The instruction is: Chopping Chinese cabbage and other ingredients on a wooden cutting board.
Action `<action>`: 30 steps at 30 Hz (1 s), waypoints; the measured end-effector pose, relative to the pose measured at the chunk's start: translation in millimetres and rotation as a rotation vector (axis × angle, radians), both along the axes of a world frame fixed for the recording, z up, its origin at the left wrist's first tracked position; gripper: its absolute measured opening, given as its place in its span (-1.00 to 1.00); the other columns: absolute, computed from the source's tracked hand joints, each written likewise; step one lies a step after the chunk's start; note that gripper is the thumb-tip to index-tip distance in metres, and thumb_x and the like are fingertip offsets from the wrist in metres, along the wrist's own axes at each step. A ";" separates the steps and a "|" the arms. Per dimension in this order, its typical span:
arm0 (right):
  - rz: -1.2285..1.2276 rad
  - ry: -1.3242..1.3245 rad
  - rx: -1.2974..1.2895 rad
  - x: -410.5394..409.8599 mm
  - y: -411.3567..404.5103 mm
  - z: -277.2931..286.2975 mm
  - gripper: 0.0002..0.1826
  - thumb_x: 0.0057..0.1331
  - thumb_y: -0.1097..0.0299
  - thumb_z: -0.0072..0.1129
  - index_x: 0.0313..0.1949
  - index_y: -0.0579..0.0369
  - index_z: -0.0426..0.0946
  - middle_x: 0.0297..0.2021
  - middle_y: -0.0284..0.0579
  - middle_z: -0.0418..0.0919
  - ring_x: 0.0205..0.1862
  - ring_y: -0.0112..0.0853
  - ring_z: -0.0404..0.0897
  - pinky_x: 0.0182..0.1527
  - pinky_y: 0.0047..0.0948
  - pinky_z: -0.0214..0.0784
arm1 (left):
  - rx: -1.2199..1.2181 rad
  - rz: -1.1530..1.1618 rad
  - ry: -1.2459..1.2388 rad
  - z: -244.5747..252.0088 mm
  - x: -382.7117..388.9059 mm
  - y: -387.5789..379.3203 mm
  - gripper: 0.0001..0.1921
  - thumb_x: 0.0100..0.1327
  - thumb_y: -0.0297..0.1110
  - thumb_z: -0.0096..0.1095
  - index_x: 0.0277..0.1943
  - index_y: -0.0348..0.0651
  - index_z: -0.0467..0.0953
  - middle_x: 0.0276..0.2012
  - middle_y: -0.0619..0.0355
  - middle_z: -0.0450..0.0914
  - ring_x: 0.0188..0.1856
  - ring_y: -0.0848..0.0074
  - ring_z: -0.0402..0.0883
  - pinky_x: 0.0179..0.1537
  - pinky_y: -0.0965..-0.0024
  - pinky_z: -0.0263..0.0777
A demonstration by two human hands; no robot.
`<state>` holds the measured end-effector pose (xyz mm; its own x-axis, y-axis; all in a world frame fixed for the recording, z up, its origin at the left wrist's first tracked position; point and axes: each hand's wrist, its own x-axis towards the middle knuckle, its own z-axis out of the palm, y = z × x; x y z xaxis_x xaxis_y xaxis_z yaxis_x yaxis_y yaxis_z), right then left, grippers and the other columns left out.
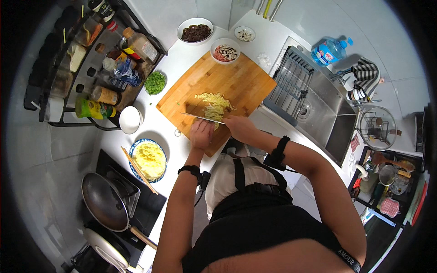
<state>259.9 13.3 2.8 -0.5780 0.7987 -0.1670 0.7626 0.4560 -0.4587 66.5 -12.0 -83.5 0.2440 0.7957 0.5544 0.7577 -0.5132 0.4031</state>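
My right hand (240, 128) grips the handle of a kitchen knife, whose blade (203, 117) lies crosswise over the wooden cutting board (191, 80). Close against the blade, my left hand (201, 133) has its fingers curled down on a bundle of pale yellow-green vegetable strips (215, 112). Part of that bundle is hidden under the blade and my fingers. Beyond the strips, finely chopped pale bits (215, 98) are spread on the board.
A bowl of minced meat and diced pieces (225, 51) stands on the board's far corner. Chopped greens (155, 83) and scrambled egg (149, 160) sit in bowls at left, chopsticks (138, 169) across the egg bowl. A wok (104, 201) rests lower left; a sink (321, 112) lies right.
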 end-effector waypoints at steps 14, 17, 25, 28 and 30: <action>0.044 -0.042 0.012 -0.8 -5.2 -0.4 -0.85 0.20 0.47 -0.03 -0.24 0.13 0.45 -0.31 0.01 0.53 -0.26 -0.08 0.60 -0.26 -0.16 0.46 | -0.119 0.045 -0.104 -4.3 -1.8 -16.8 -0.87 0.14 -0.53 0.24 -0.22 -0.26 0.56 -0.20 -0.03 0.57 -0.12 0.08 0.52 -0.07 0.18 0.43; 0.035 0.069 0.007 11.1 -11.4 15.4 -0.84 0.20 0.46 -0.03 -0.23 0.13 0.46 -0.33 0.01 0.54 -0.29 -0.07 0.61 -0.29 -0.18 0.47 | -0.092 0.052 -0.122 -2.1 -0.9 -18.6 -0.85 0.13 -0.53 0.26 -0.21 -0.26 0.57 -0.20 -0.03 0.57 -0.09 0.07 0.52 -0.06 0.18 0.43; 0.032 -0.066 0.011 -5.6 -9.4 4.5 -0.85 0.22 0.47 -0.04 -0.23 0.16 0.46 -0.36 0.00 0.54 -0.30 -0.07 0.61 -0.27 -0.19 0.47 | -0.102 0.056 -0.121 -0.3 -0.6 -18.8 -0.84 0.12 -0.54 0.27 -0.20 -0.28 0.57 -0.19 -0.03 0.57 -0.10 0.07 0.52 -0.06 0.17 0.43; 0.042 0.034 0.050 6.5 -15.0 4.5 -0.87 0.21 0.48 -0.03 -0.25 0.15 0.46 -0.38 -0.01 0.52 -0.34 -0.07 0.61 -0.28 -0.20 0.47 | -0.098 0.073 -0.118 -0.2 0.8 -18.2 -0.89 0.12 -0.52 0.28 -0.26 -0.26 0.56 -0.25 0.01 0.56 -0.16 0.12 0.52 -0.13 0.21 0.43; 0.023 -0.007 0.013 10.3 -17.8 8.6 -0.87 0.20 0.48 -0.02 -0.25 0.15 0.45 -0.38 -0.01 0.52 -0.32 -0.08 0.61 -0.28 -0.20 0.48 | -0.071 0.083 -0.116 0.7 1.8 -17.3 -0.93 0.13 -0.50 0.28 -0.32 -0.25 0.55 -0.31 0.05 0.54 -0.22 0.18 0.51 -0.19 0.25 0.44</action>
